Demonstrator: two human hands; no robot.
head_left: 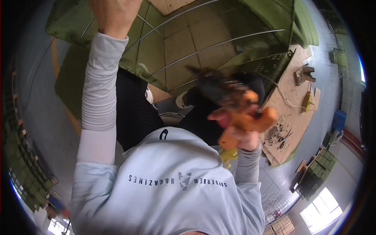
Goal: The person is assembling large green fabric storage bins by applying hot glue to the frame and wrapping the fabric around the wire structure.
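My right hand [246, 138] grips the handle of an orange and black power tool [235, 102], which is blurred with motion and points up-left toward a green-edged frame [219, 64]. The frame has tan panels [182, 47] crossed by thin metal wires. My left arm in a grey sleeve reaches up to the top edge, where my left hand [114, 15] rests against the frame's green rim [66, 23]. Its fingers are cut off by the picture's edge. My own grey shirt and dark trousers fill the lower middle.
A plywood sheet [291, 113] with dark scraps lies at right, with a yellow corded tool [308, 101] and a small wooden piece on it. A blue crate [338, 119] and stacked green crates [317, 170] stand beyond. More green stacks line the far left wall.
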